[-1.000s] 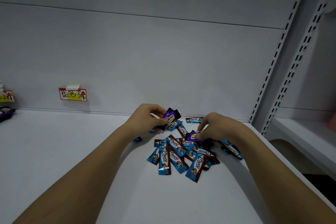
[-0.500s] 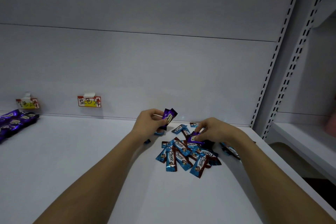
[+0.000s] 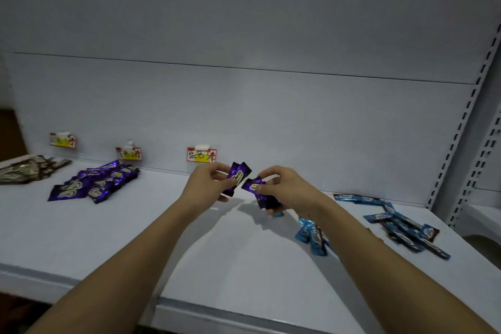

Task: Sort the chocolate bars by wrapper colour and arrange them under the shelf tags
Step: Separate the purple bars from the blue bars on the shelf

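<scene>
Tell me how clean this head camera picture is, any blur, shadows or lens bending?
Head view: dim, bluish light; the left hand and right hand cast soft shadows on the shelf beneath; motion blur smears the purple pile and the brown pile at far left; shelf tags unreadable; wide-angle bending tilts the slotted upright.

white shelf (image 3: 244, 257), sorted chocolate bars (image 3: 95, 184)
</scene>
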